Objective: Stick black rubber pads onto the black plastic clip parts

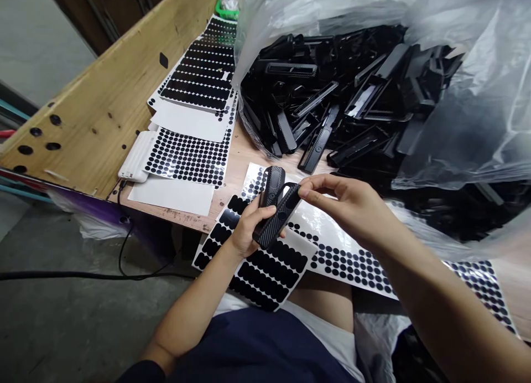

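Note:
My left hand (248, 228) is closed around two long black plastic parts (277, 213) with a ribbed texture, held side by side above my lap. My right hand (346, 203) pinches the top end of the nearer part between thumb and fingertips. Below the hands lies a sticker sheet (265, 272) with rows of black oval pads, resting over the table edge and my lap. A second sheet of small black dots (352, 261) runs to the right under my right forearm.
A large clear plastic bag (477, 112) full of black plastic parts (344, 101) fills the table's right side. More sticker sheets (194, 95) are stacked at the left beside a white power bank (135, 159). A wooden board (108, 95) walls off the left.

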`<control>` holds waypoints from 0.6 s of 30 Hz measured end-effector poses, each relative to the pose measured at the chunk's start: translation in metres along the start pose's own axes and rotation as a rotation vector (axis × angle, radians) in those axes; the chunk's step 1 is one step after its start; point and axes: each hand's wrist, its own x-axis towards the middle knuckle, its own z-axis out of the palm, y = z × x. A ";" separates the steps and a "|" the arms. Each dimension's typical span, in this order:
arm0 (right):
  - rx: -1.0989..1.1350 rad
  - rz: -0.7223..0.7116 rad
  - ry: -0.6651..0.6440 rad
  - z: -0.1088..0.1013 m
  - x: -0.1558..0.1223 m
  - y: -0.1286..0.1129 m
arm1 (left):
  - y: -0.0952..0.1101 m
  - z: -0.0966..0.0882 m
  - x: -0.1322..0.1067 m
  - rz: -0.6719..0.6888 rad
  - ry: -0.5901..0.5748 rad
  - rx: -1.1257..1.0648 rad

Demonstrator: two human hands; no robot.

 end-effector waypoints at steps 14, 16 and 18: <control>-0.065 -0.109 0.074 0.008 -0.003 0.009 | 0.000 0.000 0.000 0.001 0.008 0.017; -0.092 -0.131 0.098 0.009 -0.004 0.008 | 0.000 0.000 0.000 0.000 0.012 0.019; -0.132 -0.155 0.115 0.009 -0.006 0.007 | -0.001 0.000 0.000 0.003 0.013 0.022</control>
